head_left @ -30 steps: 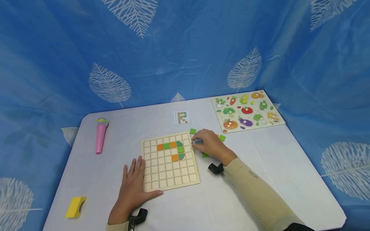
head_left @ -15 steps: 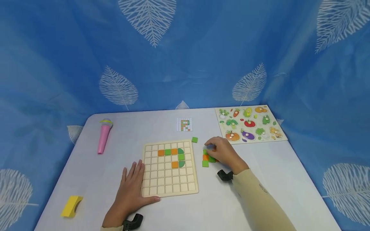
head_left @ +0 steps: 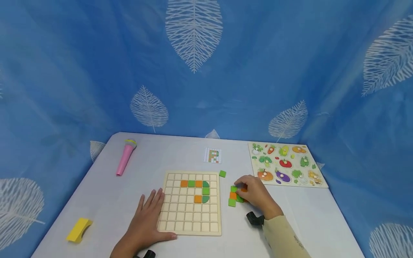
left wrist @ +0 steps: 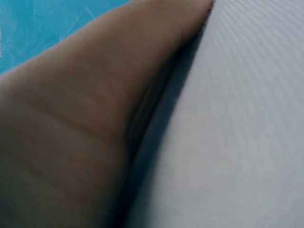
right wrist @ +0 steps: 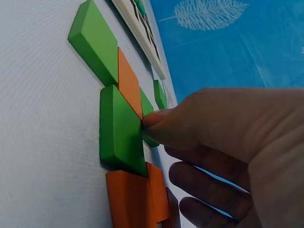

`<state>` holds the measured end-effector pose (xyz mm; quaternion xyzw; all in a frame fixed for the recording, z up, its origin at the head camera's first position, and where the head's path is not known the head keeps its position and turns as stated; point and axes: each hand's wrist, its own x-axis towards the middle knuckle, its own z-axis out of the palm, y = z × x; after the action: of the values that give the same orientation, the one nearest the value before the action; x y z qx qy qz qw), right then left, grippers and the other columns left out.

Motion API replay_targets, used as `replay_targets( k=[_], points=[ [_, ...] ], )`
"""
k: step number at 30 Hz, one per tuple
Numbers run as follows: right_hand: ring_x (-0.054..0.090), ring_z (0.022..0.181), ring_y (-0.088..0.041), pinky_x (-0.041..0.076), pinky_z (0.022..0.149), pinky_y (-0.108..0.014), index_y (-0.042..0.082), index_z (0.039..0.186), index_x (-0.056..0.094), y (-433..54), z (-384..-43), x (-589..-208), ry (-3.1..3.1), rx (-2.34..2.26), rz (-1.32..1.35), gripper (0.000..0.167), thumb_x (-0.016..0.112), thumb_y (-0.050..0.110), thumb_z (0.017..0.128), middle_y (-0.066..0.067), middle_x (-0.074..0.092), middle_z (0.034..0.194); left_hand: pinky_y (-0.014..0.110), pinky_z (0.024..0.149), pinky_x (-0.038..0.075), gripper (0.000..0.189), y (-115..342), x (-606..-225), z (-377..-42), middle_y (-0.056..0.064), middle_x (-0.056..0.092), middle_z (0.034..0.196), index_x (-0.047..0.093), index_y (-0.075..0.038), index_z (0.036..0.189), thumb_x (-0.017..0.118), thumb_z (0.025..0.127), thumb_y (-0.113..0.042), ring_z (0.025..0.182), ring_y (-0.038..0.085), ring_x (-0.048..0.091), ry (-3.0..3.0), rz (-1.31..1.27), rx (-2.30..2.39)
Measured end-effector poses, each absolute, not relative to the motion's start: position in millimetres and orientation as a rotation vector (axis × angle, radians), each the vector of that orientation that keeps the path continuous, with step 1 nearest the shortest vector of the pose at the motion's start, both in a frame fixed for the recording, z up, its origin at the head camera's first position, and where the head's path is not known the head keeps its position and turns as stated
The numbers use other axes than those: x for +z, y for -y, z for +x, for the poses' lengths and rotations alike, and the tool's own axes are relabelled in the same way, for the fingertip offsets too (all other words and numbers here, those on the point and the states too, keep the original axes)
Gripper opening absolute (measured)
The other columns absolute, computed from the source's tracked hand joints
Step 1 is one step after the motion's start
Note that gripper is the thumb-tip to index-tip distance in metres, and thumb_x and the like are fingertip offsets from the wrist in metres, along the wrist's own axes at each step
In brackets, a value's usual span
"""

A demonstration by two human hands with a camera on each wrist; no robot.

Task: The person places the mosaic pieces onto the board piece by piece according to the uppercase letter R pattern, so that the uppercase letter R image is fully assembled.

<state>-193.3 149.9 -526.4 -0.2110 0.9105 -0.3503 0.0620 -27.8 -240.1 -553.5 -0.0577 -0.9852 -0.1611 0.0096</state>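
My left hand [head_left: 144,221] lies with fingers spread along the left edge of a wooden grid board [head_left: 188,216], thumb out past its lower left corner. Set in the board are orange squares [head_left: 198,199], green squares [head_left: 205,191] and green rounded corner pieces [head_left: 205,199]. To the right, my right hand [head_left: 255,194] is over a cluster of loose tiles, thumb and index finger apart. In the right wrist view, the thumb touches the tiles beside a green tile [right wrist: 124,135] and an orange tile [right wrist: 129,80]; the index fingertip is hidden. The left wrist view shows mostly blurred hand [left wrist: 85,95].
A small pattern card [head_left: 213,155] lies behind the board, and a lone green tile [head_left: 222,173] near its upper right corner. A vegetable puzzle board [head_left: 287,168] is at the back right. A pink toy microphone [head_left: 126,157] and a yellow block [head_left: 79,230] lie on the left.
My right hand has moved right, from the board's right edge to the loose tiles. My left hand stays at the board. The head view has tilted upward.
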Motion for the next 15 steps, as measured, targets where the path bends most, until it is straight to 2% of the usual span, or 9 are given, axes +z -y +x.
replay_targets(
  k=[5, 15],
  points=[
    [0.059, 0.088, -0.012, 0.057, 0.084, -0.036, 0.018, 0.102, 0.082, -151.8, -187.8, -531.7, -2.761, -1.065, -0.644, 0.021, 0.087, 0.005, 0.086, 0.012, 0.070, 0.100, 0.065, 0.121, 0.008, 0.151, 237.6, -554.5, -25.4, 0.017, 0.030, 0.168, 0.037, 0.002, 0.161, 0.059, 0.056, -0.105, 0.156, 0.041, 0.021, 3.082, -0.177, -0.490],
    [0.061, 0.094, -0.011, 0.056, 0.091, -0.038, 0.018, 0.101, 0.082, -149.4, -190.5, -529.6, -2.771, -1.015, -0.653, 0.019, 0.087, 0.007, 0.086, 0.011, 0.071, 0.102, 0.067, 0.121, 0.009, 0.152, 236.2, -557.5, -23.9, 0.017, 0.028, 0.169, 0.036, 0.002, 0.162, 0.056, 0.057, -0.106, 0.155, 0.042, 0.021, 3.075, -0.180, -0.441]
  ],
)
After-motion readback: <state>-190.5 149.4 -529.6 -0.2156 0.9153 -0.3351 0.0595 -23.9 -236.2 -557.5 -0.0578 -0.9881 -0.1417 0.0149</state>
